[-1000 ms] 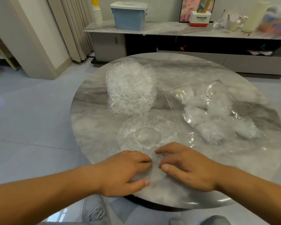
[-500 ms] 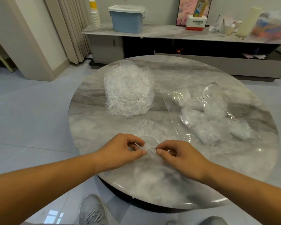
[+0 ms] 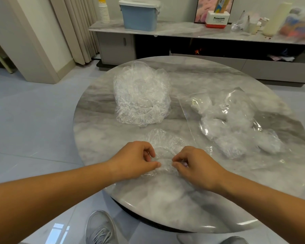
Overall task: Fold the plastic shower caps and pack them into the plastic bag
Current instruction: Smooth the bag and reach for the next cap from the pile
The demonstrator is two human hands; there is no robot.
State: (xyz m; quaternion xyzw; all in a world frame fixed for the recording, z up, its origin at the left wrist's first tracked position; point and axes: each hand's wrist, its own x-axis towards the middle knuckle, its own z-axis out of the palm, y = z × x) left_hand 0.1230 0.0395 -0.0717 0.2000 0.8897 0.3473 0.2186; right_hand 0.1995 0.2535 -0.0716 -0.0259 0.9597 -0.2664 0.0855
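- left hand (image 3: 134, 159): thumb and curled forefinger pinch the near edge of one clear shower cap (image 3: 165, 143); remaining fingers tucked under
- right hand (image 3: 197, 166): same pinch on the same edge, thumb against curled fingers; the two hands sit close together with a short strip of crinkled plastic between the thumb tips
- shower cap: lies flat on the counter (image 3: 99, 138) at its near side; gathered rim curves away from the hands; looks doubled over, but the layers are too transparent to count
- pile of shower caps (image 3: 141, 95): loose, puffy heap of unfolded clear caps, farther back and slightly left of the held cap; close to it but not touching
- plastic bag (image 3: 245, 138): clear, lying flat on the right half of the counter; its left edge runs just beside the held cap; small white label (image 3: 224, 106) near the far end
- folded caps (image 3: 217, 127): several whitish bundles inside the bag, spread along its length; exact count unclear
- counter: round, grey-white marble pattern, glossy
- behind it: long low cabinet (image 3: 183, 30) against the wall carrying a blue bin (image 3: 139, 16) with a pale lid, a stack of paper cups (image 3: 103, 13), a red-and-white box (image 3: 217, 19) and blurred clutter on the right
- curtain (image 3: 81, 29) at far left; grey shoe (image 3: 100, 228) on the tiled floor below the counter edge
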